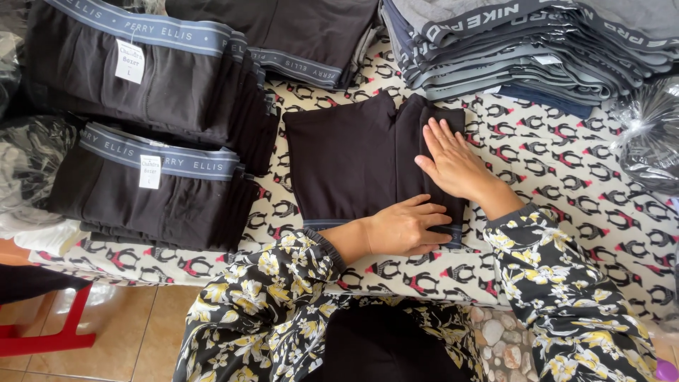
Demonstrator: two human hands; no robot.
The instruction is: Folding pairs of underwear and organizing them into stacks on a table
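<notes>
A black pair of boxer shorts (pixel 346 159) lies partly folded on a penguin-print cloth (pixel 566 177), its right side turned over into a narrow strip. My left hand (pixel 407 226) rests flat on the near end of that strip, by the waistband. My right hand (pixel 453 163) presses flat on the fold further up, fingers together and pointing away from me. Neither hand grips the fabric. Both arms wear sleeves with a yellow flower print.
Two stacks of folded black shorts with grey-blue waistbands and white tags (pixel 141 64) (pixel 152 187) stand at the left. A grey and blue stack (pixel 509 53) sits at the back right, crinkled clear plastic (pixel 651 134) at the right edge. A red stool leg (pixel 49 332) stands on tiled floor.
</notes>
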